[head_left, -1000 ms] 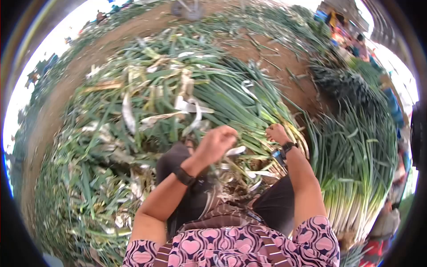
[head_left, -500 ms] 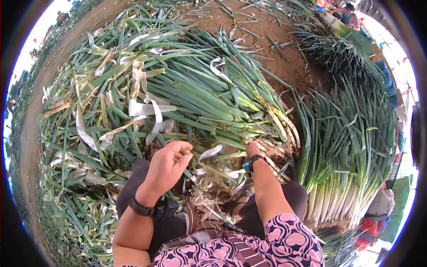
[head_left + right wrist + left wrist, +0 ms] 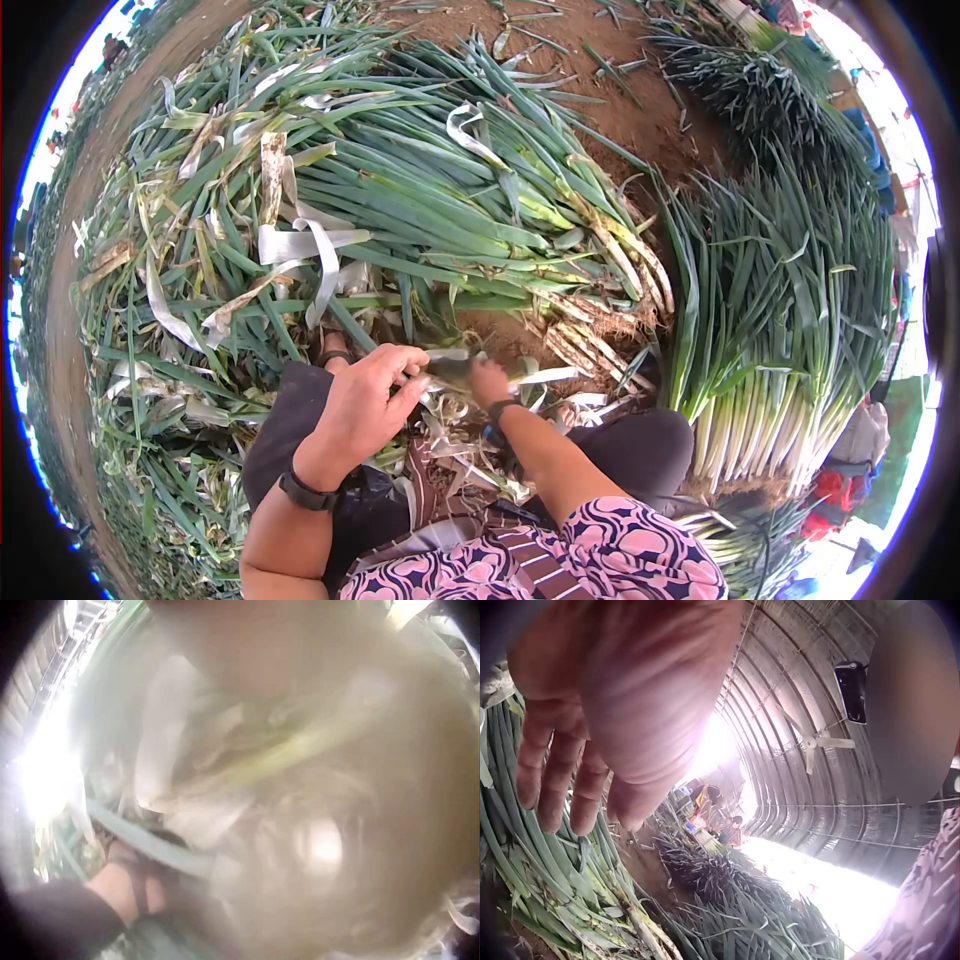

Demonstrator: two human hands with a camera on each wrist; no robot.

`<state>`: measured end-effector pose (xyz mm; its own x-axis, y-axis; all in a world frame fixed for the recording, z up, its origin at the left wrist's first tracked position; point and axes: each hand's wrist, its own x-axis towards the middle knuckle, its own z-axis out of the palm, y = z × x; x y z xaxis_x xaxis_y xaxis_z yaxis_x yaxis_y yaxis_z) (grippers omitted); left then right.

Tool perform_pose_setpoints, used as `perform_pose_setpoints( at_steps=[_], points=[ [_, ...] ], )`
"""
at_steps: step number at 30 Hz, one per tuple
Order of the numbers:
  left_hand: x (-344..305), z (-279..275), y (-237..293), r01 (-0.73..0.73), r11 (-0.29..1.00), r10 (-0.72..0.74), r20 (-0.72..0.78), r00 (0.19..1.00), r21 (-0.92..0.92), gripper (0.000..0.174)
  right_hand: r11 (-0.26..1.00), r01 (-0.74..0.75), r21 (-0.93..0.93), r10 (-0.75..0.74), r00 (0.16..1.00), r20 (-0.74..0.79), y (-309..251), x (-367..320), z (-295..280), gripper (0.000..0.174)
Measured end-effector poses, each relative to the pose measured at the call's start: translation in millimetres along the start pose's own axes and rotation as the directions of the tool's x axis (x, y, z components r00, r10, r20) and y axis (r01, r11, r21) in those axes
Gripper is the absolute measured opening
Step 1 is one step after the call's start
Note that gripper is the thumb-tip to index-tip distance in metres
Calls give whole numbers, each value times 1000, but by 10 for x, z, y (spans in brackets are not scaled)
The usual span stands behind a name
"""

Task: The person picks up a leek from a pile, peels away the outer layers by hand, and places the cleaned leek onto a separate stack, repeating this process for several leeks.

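Note:
In the head view my left hand [image 3: 368,392] hovers above my left knee, fingers loosely bent. The left wrist view shows its palm [image 3: 641,697] and fingers with nothing in them. My right hand [image 3: 488,382], blurred, is low over pale leaf scraps [image 3: 465,440] between my legs. A dark green blurred piece [image 3: 448,372] lies just left of its fingers; I cannot tell whether it is held. A blurred yellow-green leaf [image 3: 292,754] crosses the right wrist view. Beyond the hands lies a pile of green onions [image 3: 430,215], its roots [image 3: 625,315] toward the right.
A neat stack of cleaned green onions [image 3: 790,330] stands at the right, white stalks toward me. Loose leaves and withered scraps [image 3: 180,310] cover the left side. Bare soil [image 3: 620,110] shows at the back. A sandalled foot [image 3: 335,345] is near my left hand.
My right hand has moved from beside the onion roots leftward and nearer to the left hand. Earlier, the left hand drew back left and down; the head view has shifted too.

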<state>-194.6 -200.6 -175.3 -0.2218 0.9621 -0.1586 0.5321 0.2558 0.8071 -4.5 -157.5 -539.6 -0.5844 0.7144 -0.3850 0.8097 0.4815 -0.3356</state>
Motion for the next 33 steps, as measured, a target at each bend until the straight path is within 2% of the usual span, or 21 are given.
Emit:
perform_pose_setpoints(
  at_steps=[3,5,7,8,9,10,13,15,17,18,19,21,22,23,25,26,27,28,30,31,33],
  points=[
    [-16,95,12,5,999,-4,42,999,-39,21,921,210,329,-245,967,70,-326,-93,398,39],
    [5,120,10,-6,1000,7,50,999,-24,22,795,174,581,-374,895,244,-522,-134,708,54],
    [10,122,4,-19,999,18,41,999,33,22,833,373,408,-544,682,488,-700,-280,543,57],
    [23,104,27,-1,1000,1,42,999,19,22,846,401,352,-533,656,534,-756,-409,439,56],
    [16,82,27,1,999,-2,41,999,44,23,783,454,425,-609,699,375,-681,-499,524,46],
    [6,77,21,0,998,-3,44,999,64,24,787,428,444,-594,718,363,-636,-451,616,39],
    [-24,70,-1,-38,990,25,93,995,133,28,872,268,409,-376,902,211,-365,-155,427,22],
    [-64,59,18,-89,980,67,124,990,179,29,927,131,353,-128,991,-33,-109,271,-13,21],
    [-77,69,43,-102,976,70,167,983,192,29,993,53,109,-15,946,-324,186,630,-678,22],
    [-72,66,68,-104,974,66,188,980,203,30,882,-205,425,380,842,-383,230,779,-1047,20],
    [-66,69,87,-104,971,59,207,977,215,30,842,-94,531,414,744,-524,504,1016,-1163,18],
    [-66,91,81,-111,970,61,227,972,216,30,846,-280,453,516,644,-565,931,1312,-1547,23],
    [-75,108,52,-118,970,67,230,971,215,31,920,-385,68,348,725,-595,1193,1403,-1706,21],
    [-78,120,12,-121,969,70,229,971,216,31,848,-416,-329,185,814,-551,1439,1484,-1840,21],
    [-80,152,-85,-107,976,59,245,968,188,33,861,-509,16,368,602,-709,1765,1655,-1945,20],
    [-74,187,-118,-130,968,73,253,965,215,32,760,-553,-340,340,786,-517,1802,1619,-2159,20],
    [-73,209,-143,-132,958,67,250,966,254,32,633,-406,-659,287,914,-287,1858,1581,-2362,20],
    [-25,224,-134,-137,965,62,310,949,225,32,609,-318,-727,234,947,-218,2019,1615,-2408,21],
    [-31,246,-154,-75,988,28,328,944,133,27,695,-231,-681,111,970,-216,2353,1568,-2433,23],
    [-23,368,-272,-44,970,-54,390,919,238,24,729,-169,-663,45,979,-200,2501,1647,-2417,25],
    [-46,420,-293,-102,976,53,246,968,191,23,726,-91,-681,-20,988,-153,2856,1865,-2380,29]
  ],
)
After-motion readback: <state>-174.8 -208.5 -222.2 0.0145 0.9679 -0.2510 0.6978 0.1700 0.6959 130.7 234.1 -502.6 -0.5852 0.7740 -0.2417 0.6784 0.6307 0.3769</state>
